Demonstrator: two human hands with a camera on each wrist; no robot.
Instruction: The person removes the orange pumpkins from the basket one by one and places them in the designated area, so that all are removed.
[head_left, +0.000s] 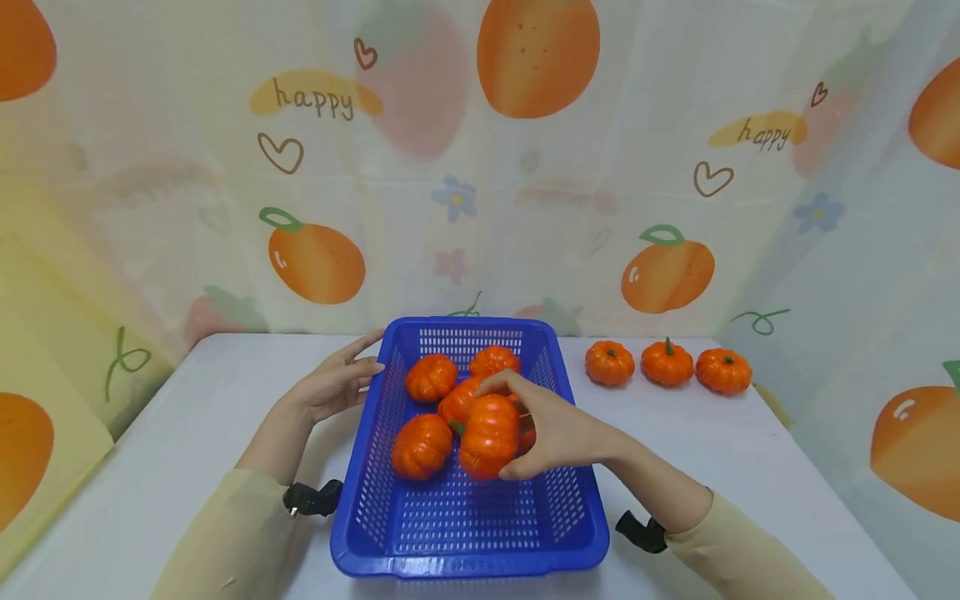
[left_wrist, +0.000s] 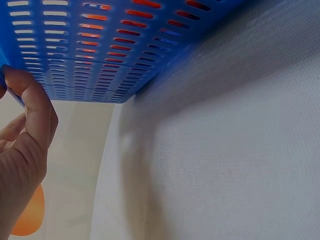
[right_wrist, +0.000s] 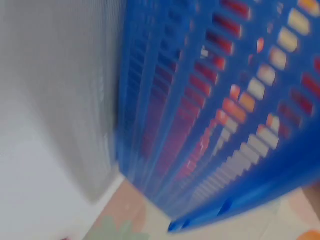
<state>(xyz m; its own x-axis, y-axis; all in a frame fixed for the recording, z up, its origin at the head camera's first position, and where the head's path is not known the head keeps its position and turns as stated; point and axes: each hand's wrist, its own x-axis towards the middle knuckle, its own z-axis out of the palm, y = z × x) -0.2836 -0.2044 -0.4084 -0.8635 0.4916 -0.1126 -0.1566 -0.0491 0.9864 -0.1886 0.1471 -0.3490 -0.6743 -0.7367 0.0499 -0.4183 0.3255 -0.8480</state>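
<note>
My right hand [head_left: 562,429] grips a small orange pumpkin [head_left: 489,437] over the blue plastic basket [head_left: 465,533], thumb at the near side and fingers over the far side. The pumpkin is tipped, with its green stem toward the left. Several more pumpkins [head_left: 422,447] lie in the basket, one partly hidden behind the right hand. At the basket's left rim, my left hand [head_left: 337,387] touches the edge with its fingers spread and fairly straight. In the left wrist view, the left hand [left_wrist: 27,135] lies against the basket's slotted side [left_wrist: 85,55].
Three pumpkins stand in a row at the back right of the white table [head_left: 675,467]: a left one [head_left: 609,363], a middle one [head_left: 667,362] and a right one [head_left: 723,371]. A fruit-printed curtain [head_left: 465,242] hangs behind the table. Dark straps [head_left: 313,498] show at the wrists.
</note>
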